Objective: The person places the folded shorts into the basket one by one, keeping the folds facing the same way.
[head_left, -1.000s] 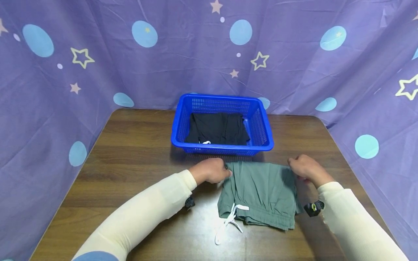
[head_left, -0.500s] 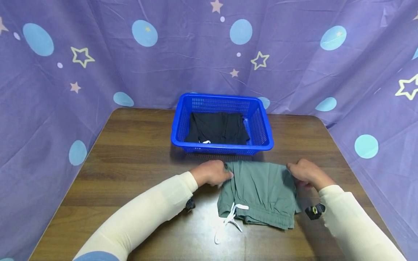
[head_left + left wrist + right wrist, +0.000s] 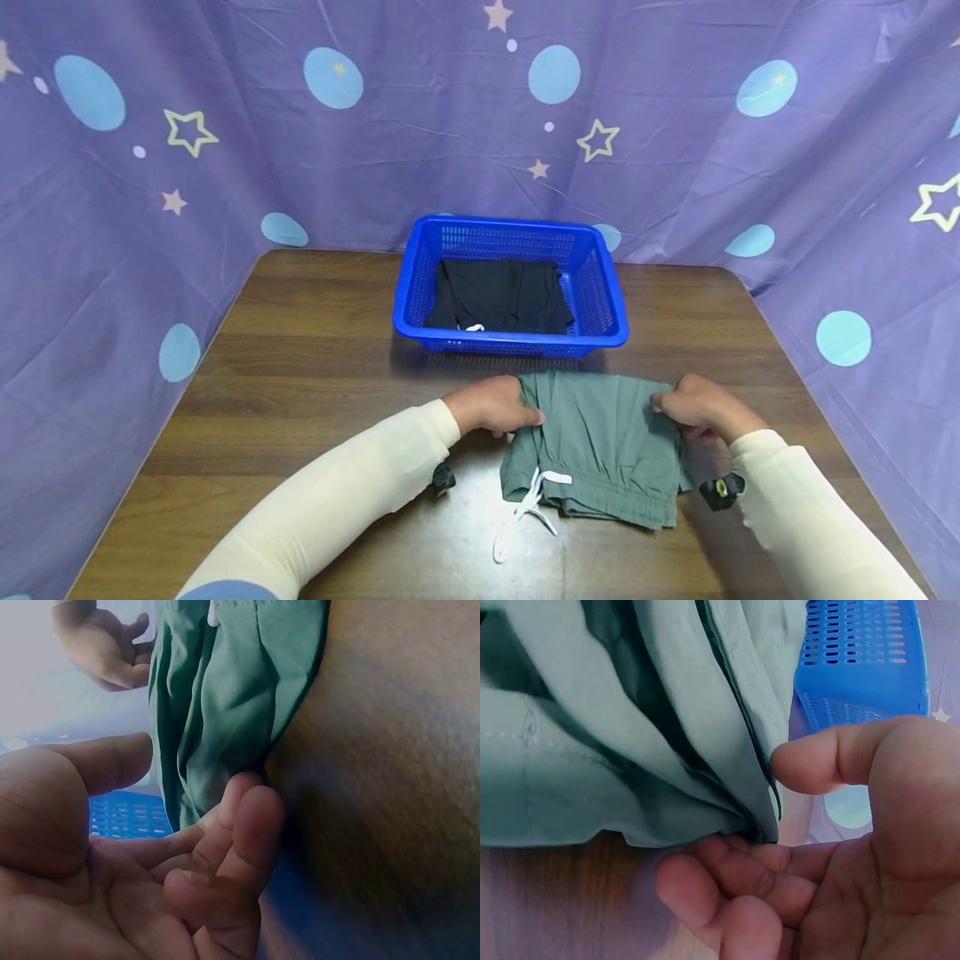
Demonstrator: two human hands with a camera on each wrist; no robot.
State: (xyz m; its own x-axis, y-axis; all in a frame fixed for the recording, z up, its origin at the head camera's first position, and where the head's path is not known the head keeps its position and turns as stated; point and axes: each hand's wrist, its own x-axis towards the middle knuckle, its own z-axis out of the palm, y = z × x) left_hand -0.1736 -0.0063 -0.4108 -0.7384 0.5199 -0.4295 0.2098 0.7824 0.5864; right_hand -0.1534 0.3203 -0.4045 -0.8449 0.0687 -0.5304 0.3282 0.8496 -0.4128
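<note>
Folded grey-green shorts (image 3: 600, 442) lie on the wooden table, their elastic waistband towards me and a white drawstring (image 3: 528, 504) trailing off the left side. My left hand (image 3: 495, 404) is at their far left corner, thumb on top of the cloth and fingers (image 3: 255, 825) tucked at its underside. At the opposite corner my right hand (image 3: 697, 407) grips the edge likewise: the thumb presses the layered folds and the curled fingers (image 3: 690, 889) reach beneath, as the right wrist view shows.
A blue plastic basket (image 3: 510, 340) stands just beyond the shorts. Inside lies a folded black garment (image 3: 502, 296) with a white cord. A purple patterned curtain (image 3: 450, 125) hangs behind the table (image 3: 315, 333) and along both sides.
Both hands have shifted slightly towards me and inward over the corners, the thumbs now further onto the cloth. The shorts and basket have stayed in place.
</note>
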